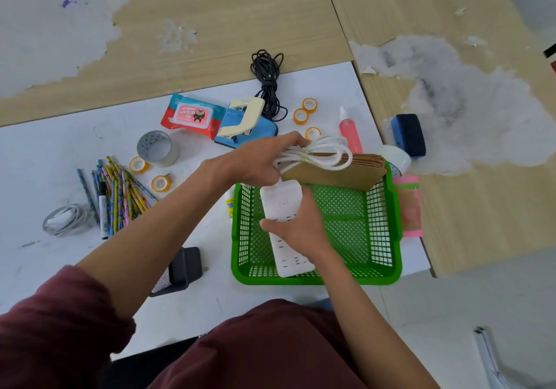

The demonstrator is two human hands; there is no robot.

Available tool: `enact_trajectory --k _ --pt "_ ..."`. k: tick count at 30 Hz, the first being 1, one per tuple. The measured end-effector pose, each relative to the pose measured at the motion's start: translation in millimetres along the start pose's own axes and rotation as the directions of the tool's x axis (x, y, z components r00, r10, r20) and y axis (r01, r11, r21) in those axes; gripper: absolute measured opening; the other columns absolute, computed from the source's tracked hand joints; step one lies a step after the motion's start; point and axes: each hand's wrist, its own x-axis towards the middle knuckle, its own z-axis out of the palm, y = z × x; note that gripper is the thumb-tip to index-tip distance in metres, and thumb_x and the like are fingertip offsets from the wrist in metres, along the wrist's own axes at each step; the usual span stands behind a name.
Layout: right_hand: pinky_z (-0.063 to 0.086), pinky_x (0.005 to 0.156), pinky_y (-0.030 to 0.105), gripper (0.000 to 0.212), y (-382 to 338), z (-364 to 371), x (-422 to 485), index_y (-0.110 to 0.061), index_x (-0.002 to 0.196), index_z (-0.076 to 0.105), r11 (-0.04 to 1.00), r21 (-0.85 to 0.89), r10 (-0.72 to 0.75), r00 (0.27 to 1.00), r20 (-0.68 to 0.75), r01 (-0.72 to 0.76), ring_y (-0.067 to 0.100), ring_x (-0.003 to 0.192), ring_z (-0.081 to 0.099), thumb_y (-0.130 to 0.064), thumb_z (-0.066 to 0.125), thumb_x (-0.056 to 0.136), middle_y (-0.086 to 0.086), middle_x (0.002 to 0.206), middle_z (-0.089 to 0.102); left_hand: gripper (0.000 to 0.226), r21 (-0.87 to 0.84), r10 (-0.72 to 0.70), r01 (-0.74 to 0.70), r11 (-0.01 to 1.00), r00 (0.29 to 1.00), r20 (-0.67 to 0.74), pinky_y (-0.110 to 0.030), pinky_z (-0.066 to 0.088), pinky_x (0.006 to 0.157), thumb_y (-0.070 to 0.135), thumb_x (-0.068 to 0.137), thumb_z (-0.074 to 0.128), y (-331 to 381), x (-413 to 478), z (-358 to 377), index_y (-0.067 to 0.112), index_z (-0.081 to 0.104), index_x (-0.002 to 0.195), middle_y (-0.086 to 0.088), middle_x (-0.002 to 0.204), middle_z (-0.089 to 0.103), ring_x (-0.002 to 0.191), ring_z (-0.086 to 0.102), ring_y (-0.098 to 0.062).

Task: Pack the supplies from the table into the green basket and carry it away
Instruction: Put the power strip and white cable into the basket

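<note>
presently: power strip (pixel 282 208), white, rigid, moderately heavy by the look; lay slanting inside the green basket (pixel 397 226), right hand (pixel 298 226) curled round its middle. its cord (pixel 319 152), springy loops, was bunched in the closed fingers of the left hand (pixel 258 163) over the far rim; likely to uncoil if released. brown card sheets (pixel 340 170) stood against the far wall, crowding it. pencils (pixel 120 196), wipes (pixel 192 116) and hole punch (pixel 243 124) lay on the table (pixel 60 154).

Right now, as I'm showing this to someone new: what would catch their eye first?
The bright green basket sits near the front edge of the table, and the right hand holds a white power strip in it. Just beyond, the left hand grips the coiled white cord. Colourful pencils lie fanned at the left.
</note>
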Motion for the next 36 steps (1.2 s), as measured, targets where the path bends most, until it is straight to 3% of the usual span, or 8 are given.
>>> enact_trajectory --k 4,7,12,22,27,31,33,36 --pt "0.057 0.083 0.034 0.049 17.9 23.0 10.3 -0.029 0.118 0.053 0.964 0.230 0.117 0.989 0.090 -0.135 0.011 0.101 0.068 -0.036 0.082 0.079 -0.008 0.110 0.069 0.050 0.158 -0.023 -0.007 0.987 0.982 0.187 -0.037 0.049 0.076 0.038 0.089 0.063 5.3 13.1 3.3 0.035 0.043 0.134 0.010 0.100 0.062 0.087 0.059 -0.015" --pt "0.058 0.085 0.036 0.033 31.1 32.5 10.5 -0.028 0.118 0.057 0.951 0.241 0.158 0.974 0.161 -0.194 0.012 0.100 0.069 -0.037 0.071 0.090 -0.005 0.110 0.071 0.049 0.187 -0.091 0.039 0.982 0.955 0.281 -0.042 0.049 0.077 0.022 0.090 0.060 -9.0 13.1 15.2 0.044 0.041 0.129 0.001 0.100 0.058 0.091 0.058 -0.022" --pt "0.054 0.073 0.024 0.018 32.7 33.6 14.0 -0.026 0.108 0.065 0.932 0.271 0.186 0.959 0.213 -0.241 0.008 0.092 0.070 -0.034 0.070 0.093 -0.007 0.101 0.074 0.054 0.202 -0.095 0.053 0.978 0.974 0.205 -0.034 0.041 0.070 0.008 0.090 0.055 -19.2 3.3 30.4 0.039 0.039 0.132 0.003 0.102 0.056 0.090 0.055 -0.020" --pt "0.049 0.063 0.020 0.025 46.3 40.2 25.7 -0.014 0.111 0.064 0.896 0.257 0.330 0.930 0.162 -0.363 0.009 0.088 0.067 -0.034 0.067 0.095 -0.004 0.099 0.071 0.072 0.489 0.037 -0.081 0.868 0.994 0.099 -0.037 0.042 0.103 0.003 0.084 0.065 -35.7 -18.2 72.3 0.018 0.036 0.149 -0.003 0.149 0.043 0.133 0.044 -0.022" --pt "0.050 0.065 0.030 0.024 53.7 44.5 27.0 -0.019 0.082 0.068 0.962 0.024 0.273 0.961 -0.055 -0.272 0.016 0.078 0.066 -0.042 0.074 0.087 -0.004 0.081 0.070 0.073 0.637 0.144 -0.018 0.770 0.979 -0.146 -0.043 0.043 0.105 -0.005 0.072 0.061 -42.7 -45.7 100.4 0.009 0.049 0.142 -0.013 0.139 0.049 0.128 0.047 -0.032" --pt "0.046 0.079 0.034 0.048 53.3 36.3 29.0 -0.014 0.115 0.059 0.952 -0.141 0.263 0.962 -0.073 -0.271 0.019 0.097 0.059 -0.045 0.077 0.083 0.000 0.102 0.066 0.050 0.541 0.039 0.216 0.813 0.906 -0.422 -0.042 0.045 0.093 0.002 0.072 0.076 -43.7 -47.5 111.9 0.016 0.067 0.120 -0.009 0.119 0.061 0.103 0.060 -0.031" --pt "0.045 0.082 0.036 0.060 55.2 37.1 27.5 -0.012 0.122 0.051 0.921 -0.382 -0.001 0.979 -0.203 -0.078 0.023 0.105 0.053 -0.049 0.075 0.081 0.004 0.115 0.058 0.027 0.482 0.038 0.248 0.840 0.860 -0.508 -0.038 0.040 0.096 0.009 0.078 0.077 -46.2 -46.1 111.3 0.016 0.073 0.103 -0.003 0.106 0.068 0.095 0.066 -0.027" --pt "0.046 0.094 0.044 0.054 53.9 36.0 32.9 -0.012 0.132 0.051 0.673 -0.695 -0.510 0.839 -0.188 0.253 0.028 0.116 0.047 -0.039 0.067 0.089 0.011 0.131 0.051 0.015 0.421 0.022 0.248 0.872 0.842 -0.540 -0.038 0.032 0.105 0.013 0.082 0.074 -46.6 -47.5 109.9 0.019 0.074 0.096 0.004 0.100 0.072 0.096 0.068 -0.021"
